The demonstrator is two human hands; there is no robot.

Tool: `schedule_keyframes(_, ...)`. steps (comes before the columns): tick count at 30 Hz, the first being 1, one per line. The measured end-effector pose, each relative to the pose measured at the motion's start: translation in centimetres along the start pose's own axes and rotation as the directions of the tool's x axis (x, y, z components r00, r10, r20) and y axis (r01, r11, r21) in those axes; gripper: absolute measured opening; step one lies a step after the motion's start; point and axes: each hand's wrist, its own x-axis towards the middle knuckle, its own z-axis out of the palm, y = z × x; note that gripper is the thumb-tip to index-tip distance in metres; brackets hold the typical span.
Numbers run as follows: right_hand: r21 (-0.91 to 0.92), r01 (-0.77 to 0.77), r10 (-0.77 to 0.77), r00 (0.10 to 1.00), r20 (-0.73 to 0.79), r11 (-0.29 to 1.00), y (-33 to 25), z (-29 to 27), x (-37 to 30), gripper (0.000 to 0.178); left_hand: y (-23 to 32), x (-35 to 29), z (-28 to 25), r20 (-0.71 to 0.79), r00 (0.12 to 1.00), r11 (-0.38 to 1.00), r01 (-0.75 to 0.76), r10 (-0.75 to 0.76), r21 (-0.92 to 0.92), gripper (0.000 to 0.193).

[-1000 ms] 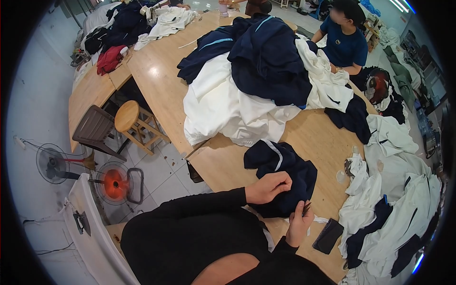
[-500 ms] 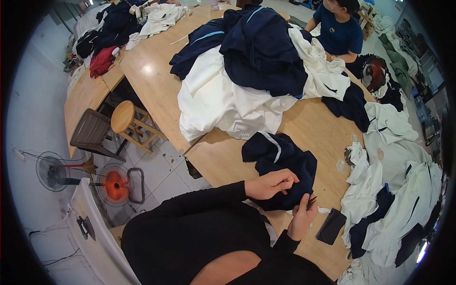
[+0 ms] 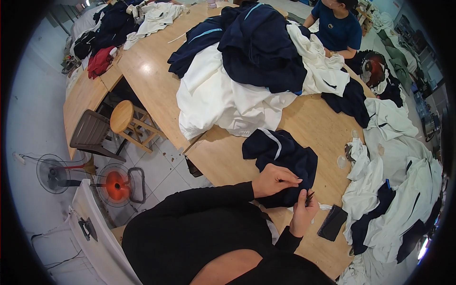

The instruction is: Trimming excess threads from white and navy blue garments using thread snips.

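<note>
A navy garment (image 3: 295, 156) with a pale stripe lies bunched on the table in front of me. Over its near part, my left hand (image 3: 274, 181) is closed in a pinch, thumb against fingertips; whatever is between them is too small to make out. Just right of it, my right hand (image 3: 303, 216) is closed around small dark thread snips (image 3: 310, 195), their pointed tips showing past the fingers. Both hands are close together but apart, with the garment's near edge partly hidden beneath them.
Beyond the garment rises a heap of navy clothes (image 3: 261, 52) and white clothes (image 3: 209, 95). A dark phone-like slab (image 3: 332, 223) lies right of my hand, beside piled white garments (image 3: 399, 190). A co-worker (image 3: 336, 26) sits across; a stool (image 3: 124, 116) and fans (image 3: 117, 186) stand left.
My left hand has shifted slightly right and up, its fingers straighter in the pinch. My right hand has moved slightly up, with the snips still in it.
</note>
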Motion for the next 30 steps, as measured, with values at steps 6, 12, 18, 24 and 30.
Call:
schedule_keyframes(6, 0.098, -0.092, 0.098, 0.993, -0.058, 0.991, -0.2, 0.4, -0.7, 0.019, -0.2, -0.5, 0.1, -0.048, 0.998, 0.999, -0.041, 0.042, 0.030, 0.014)
schedule_keyframes(12, 0.019, -0.056, 0.057, 0.995, -0.079, 0.998, 1.2, 0.2, -0.1, 0.019, 0.1, -0.1, -0.2, -0.025, 0.998, 0.993, -0.047, 0.049, 0.105, 0.010)
schedule_keyframes(18, -0.140, 0.096, -0.123, 0.972, -0.200, 0.986, -0.4, 1.0, 0.2, 0.022, -1.1, -0.6, 0.0, 0.086, 0.960, 0.951, 0.276, -0.266, -0.138, 0.013)
schedule_keyframes(24, -0.182, 0.180, -0.218, 0.950, -0.222, 0.967, -3.0, 0.8, -1.4, 0.032, -1.0, -0.5, 0.2, 0.141, 0.924, 0.860, 0.382, -0.355, -0.340, 0.012)
schedule_keyframes(30, -0.210, 0.311, -0.322, 0.947, -0.020, 0.927, -2.7, 2.7, -1.8, 0.035, -0.9, -0.5, 0.2, 0.154, 0.936, 0.887, 0.350, -0.317, -0.300, 0.011)
